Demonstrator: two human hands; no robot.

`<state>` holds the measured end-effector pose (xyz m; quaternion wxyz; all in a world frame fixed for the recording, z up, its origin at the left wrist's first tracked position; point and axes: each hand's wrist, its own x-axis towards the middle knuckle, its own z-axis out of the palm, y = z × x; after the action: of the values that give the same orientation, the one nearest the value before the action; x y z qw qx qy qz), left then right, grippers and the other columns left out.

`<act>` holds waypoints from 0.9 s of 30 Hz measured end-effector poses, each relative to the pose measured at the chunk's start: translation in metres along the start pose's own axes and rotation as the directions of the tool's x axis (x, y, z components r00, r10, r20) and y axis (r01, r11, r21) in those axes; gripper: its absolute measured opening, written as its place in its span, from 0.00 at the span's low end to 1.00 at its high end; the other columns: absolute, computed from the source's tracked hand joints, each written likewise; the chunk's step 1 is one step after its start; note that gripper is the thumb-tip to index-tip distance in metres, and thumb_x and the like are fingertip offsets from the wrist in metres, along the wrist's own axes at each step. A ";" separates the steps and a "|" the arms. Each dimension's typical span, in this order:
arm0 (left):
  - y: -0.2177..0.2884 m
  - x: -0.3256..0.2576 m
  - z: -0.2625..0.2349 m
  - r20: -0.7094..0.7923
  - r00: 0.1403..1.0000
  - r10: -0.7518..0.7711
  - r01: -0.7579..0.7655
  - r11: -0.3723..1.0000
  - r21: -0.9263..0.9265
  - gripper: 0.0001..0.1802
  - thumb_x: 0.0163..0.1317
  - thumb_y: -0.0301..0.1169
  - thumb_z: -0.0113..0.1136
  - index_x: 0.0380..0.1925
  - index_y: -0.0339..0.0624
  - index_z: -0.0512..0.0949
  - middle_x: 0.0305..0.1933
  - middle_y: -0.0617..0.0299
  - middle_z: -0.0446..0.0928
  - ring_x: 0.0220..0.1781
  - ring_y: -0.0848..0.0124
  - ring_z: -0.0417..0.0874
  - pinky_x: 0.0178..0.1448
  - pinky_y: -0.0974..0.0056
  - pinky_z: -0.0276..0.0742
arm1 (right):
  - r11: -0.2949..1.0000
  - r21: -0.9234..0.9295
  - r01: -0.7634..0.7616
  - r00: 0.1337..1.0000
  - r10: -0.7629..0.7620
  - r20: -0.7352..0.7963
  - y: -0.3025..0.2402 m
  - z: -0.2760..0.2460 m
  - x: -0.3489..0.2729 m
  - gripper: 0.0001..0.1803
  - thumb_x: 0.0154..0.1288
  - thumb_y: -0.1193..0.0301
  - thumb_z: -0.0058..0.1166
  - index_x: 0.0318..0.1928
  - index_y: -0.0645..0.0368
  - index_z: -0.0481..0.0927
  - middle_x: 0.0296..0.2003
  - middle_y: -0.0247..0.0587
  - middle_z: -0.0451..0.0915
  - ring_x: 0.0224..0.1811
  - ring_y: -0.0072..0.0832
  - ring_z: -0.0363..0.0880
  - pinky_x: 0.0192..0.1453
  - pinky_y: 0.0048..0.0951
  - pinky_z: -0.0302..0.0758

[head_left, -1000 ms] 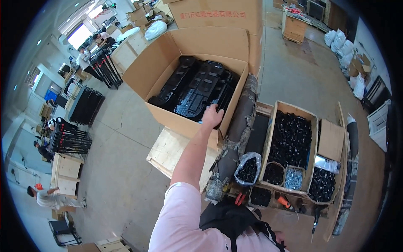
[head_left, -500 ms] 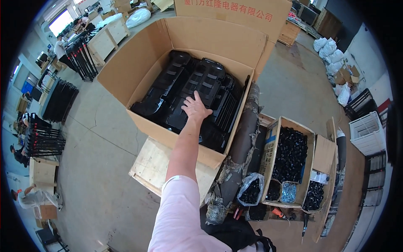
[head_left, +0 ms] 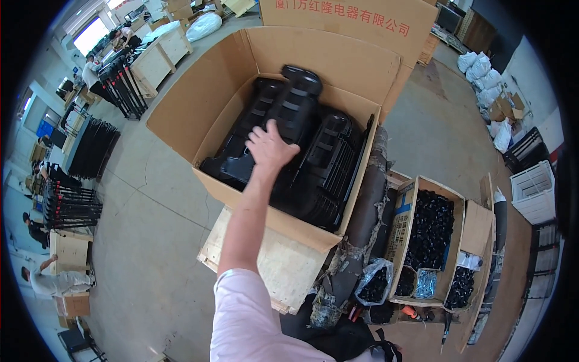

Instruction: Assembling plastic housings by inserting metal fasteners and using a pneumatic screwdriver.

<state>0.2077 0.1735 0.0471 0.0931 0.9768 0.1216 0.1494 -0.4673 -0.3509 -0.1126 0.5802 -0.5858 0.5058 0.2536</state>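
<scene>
One hand (head_left: pixel 269 146), which side I cannot tell, reaches into a large open cardboard box (head_left: pixel 181 111) and lies flat, fingers spread, on top of a black moulded plastic part (head_left: pixel 295 105), touching it but not closed around it. That part lies on a stack of similar black parts (head_left: pixel 329 175) filling the box, which sits on a wooden crate (head_left: pixel 271 265).
</scene>
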 end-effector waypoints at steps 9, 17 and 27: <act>-0.127 0.062 -0.003 0.415 0.899 -0.144 0.170 0.985 -0.026 0.65 0.44 0.63 0.78 0.82 0.62 0.56 0.86 0.41 0.46 0.87 0.41 0.44 0.84 0.35 0.46 | 0.986 0.144 -0.078 0.996 0.085 -0.041 0.035 0.013 -0.001 0.08 0.72 0.73 0.55 0.45 0.64 0.81 0.29 0.45 0.83 0.23 0.30 0.79 0.26 0.28 0.75; -0.052 0.038 0.014 0.065 0.962 0.265 -0.259 0.961 -0.094 0.47 0.54 0.54 0.75 0.70 0.46 0.70 0.71 0.45 0.69 0.73 0.46 0.70 0.73 0.43 0.71 | 0.990 -0.129 -0.053 0.993 0.039 -0.114 -0.007 0.035 -0.034 0.11 0.73 0.72 0.55 0.50 0.66 0.82 0.34 0.47 0.87 0.28 0.30 0.85 0.29 0.29 0.79; 0.017 -0.022 0.060 0.300 0.847 0.439 -0.390 0.896 -0.212 0.39 0.60 0.50 0.73 0.65 0.38 0.74 0.59 0.44 0.77 0.61 0.45 0.80 0.65 0.47 0.79 | 0.996 -0.093 -0.006 0.999 0.002 -0.039 -0.005 0.046 -0.047 0.15 0.74 0.70 0.54 0.53 0.67 0.83 0.37 0.46 0.89 0.30 0.28 0.86 0.33 0.27 0.80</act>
<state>0.2099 0.1431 -0.0114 0.1478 0.9815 -0.1215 0.0034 -0.4662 -0.2953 -0.0779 0.5416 -0.6161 0.5060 0.2666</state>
